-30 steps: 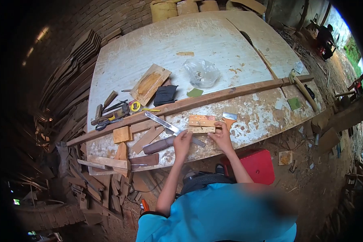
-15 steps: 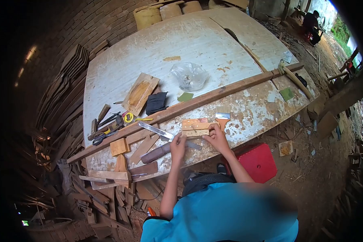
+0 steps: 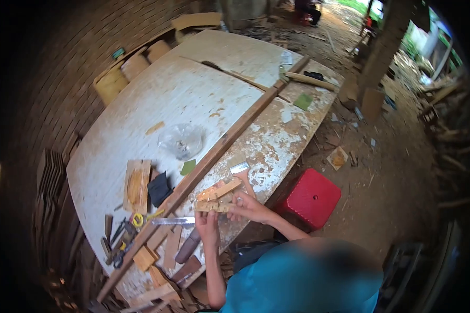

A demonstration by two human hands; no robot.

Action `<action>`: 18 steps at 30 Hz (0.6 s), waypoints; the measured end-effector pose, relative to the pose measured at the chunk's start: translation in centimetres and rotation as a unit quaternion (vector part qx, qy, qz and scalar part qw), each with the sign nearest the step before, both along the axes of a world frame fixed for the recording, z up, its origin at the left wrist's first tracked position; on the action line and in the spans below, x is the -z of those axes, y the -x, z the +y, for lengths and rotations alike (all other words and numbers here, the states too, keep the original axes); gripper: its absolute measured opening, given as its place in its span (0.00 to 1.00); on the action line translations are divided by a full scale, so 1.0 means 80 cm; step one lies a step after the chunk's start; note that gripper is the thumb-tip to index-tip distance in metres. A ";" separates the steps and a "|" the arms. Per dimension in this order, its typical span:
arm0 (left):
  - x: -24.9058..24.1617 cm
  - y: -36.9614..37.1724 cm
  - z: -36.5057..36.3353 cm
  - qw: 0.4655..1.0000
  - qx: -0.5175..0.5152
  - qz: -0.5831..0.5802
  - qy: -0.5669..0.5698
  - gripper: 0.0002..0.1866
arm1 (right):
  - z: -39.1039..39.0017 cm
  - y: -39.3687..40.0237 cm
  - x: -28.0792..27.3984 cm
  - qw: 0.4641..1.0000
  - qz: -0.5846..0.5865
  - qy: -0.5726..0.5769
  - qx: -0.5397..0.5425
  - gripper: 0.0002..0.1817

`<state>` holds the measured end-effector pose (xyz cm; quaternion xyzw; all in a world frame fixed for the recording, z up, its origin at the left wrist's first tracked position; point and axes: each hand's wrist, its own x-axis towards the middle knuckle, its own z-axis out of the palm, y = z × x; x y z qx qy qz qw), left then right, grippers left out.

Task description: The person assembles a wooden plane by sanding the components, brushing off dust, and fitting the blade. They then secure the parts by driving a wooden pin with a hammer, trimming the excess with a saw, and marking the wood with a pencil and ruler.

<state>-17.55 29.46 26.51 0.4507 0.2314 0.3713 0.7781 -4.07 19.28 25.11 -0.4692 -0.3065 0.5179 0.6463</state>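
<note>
Between my two hands, near the table's front edge, is a small light wooden piece [image 3: 212, 207] with small dark marks along it. My left hand [image 3: 207, 221] is closed on its left end from below. My right hand [image 3: 247, 207] has its fingers pinched at the right end. Just beyond, another wooden block [image 3: 219, 190] lies on the table. A wide paintbrush [image 3: 241, 169] with an orange handle rests beyond my right hand. A metal ruler [image 3: 173, 221] lies to the left of my left hand.
A long wooden beam [image 3: 219, 144] crosses the table [image 3: 107, 130]. Left of it are a plastic bag [image 3: 181, 141], a black cloth [image 3: 159, 189], a stained board [image 3: 137, 185] and a tape measure [image 3: 137, 219]. A red stool [image 3: 315, 198] stands right. A person [image 3: 309, 11] sits far off.
The view has turned, so the table appears rotated and shifted left. The light wooden piece is now apart from the block beyond it, with both hands at its ends.
</note>
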 end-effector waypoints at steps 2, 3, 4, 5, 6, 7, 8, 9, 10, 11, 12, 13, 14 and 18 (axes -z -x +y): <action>0.003 -0.011 0.009 0.996 0.082 -0.002 0.018 0.24 | -0.024 0.002 -0.005 0.999 -0.052 -0.001 -0.004 0.12; 0.011 -0.021 0.015 0.992 0.124 -0.007 0.022 0.24 | -0.040 -0.005 -0.010 0.995 -0.100 0.008 -0.014 0.13; 0.015 -0.032 0.015 0.986 0.163 -0.013 0.027 0.23 | -0.059 -0.017 -0.014 0.988 -0.150 0.018 -0.027 0.14; 0.016 -0.041 0.011 0.988 0.147 0.017 0.052 0.24 | -0.077 -0.035 -0.013 0.981 -0.187 0.036 -0.024 0.18; 0.016 -0.052 0.008 0.989 0.147 0.026 0.019 0.23 | -0.093 -0.063 -0.038 0.962 -0.249 0.104 -0.033 0.20; 0.015 -0.062 0.005 0.989 0.144 0.036 -0.014 0.23 | -0.108 -0.096 -0.030 0.957 -0.260 0.127 -0.021 0.20; 0.016 -0.072 0.000 0.988 0.137 0.048 -0.046 0.23 | -0.122 -0.139 -0.017 0.952 -0.284 0.115 -0.002 0.18; 0.022 -0.085 -0.006 0.989 0.123 0.065 -0.041 0.21 | -0.131 -0.186 -0.010 0.944 -0.314 0.098 0.028 0.16; 0.031 -0.097 -0.011 0.984 0.121 0.109 -0.079 0.20 | -0.137 -0.243 0.016 0.937 -0.326 0.106 0.072 0.14; 0.040 -0.110 -0.017 0.975 0.116 0.154 -0.114 0.19 | -0.138 -0.296 0.012 0.929 -0.337 0.114 0.105 0.11; 0.044 -0.127 -0.020 0.962 0.109 0.197 -0.151 0.18 | -0.134 -0.354 0.039 0.918 -0.318 0.150 0.184 0.07; 0.043 -0.143 -0.029 0.943 0.081 0.246 -0.209 0.17 | -0.127 -0.404 0.041 0.906 -0.317 0.160 0.229 0.06; 0.028 -0.160 -0.037 0.928 0.104 0.240 -0.264 0.19 | -0.121 -0.467 0.066 0.877 -0.379 0.165 0.246 0.06; 0.056 -0.197 -0.068 0.894 0.075 0.283 -0.340 0.21 | -0.067 -0.641 0.058 0.716 -0.622 0.155 0.276 0.18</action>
